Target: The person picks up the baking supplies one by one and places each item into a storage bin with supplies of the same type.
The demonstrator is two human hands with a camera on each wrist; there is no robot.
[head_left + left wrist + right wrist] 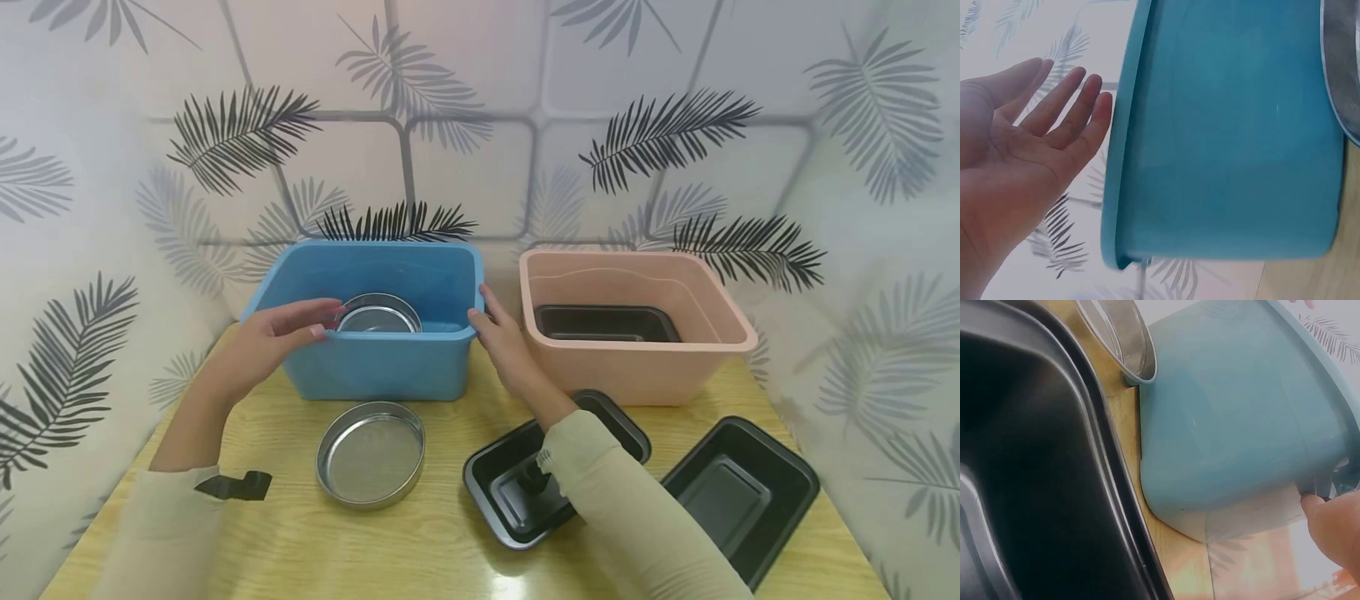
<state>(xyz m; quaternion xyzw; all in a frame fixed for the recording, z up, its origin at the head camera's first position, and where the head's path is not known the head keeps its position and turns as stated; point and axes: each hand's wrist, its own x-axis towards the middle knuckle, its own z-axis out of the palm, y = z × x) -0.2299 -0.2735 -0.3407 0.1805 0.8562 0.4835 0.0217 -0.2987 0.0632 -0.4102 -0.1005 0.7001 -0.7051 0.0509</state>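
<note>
- Head view: your right hand [504, 346] touches the right rim of the blue bin [375, 362]; whether that grip curls under it, can't tell
- left hand [273, 337] is flat and open just beside the left edge, holding nothing
- the bin sits at the back of the surface [442, 533] with a steel pan [378, 315] inside, so you look mid-way into bracing it; next you'd want both sides held evenly

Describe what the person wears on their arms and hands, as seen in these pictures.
Both arms are in long, pale beige sleeves. The left sleeve carries a black strap or tab near the cuff. The right sleeve has a small dark mount beneath its wrist, partly hidden. The left hand and right hand are bare: no gloves, rings or watch can be seen.
</note>
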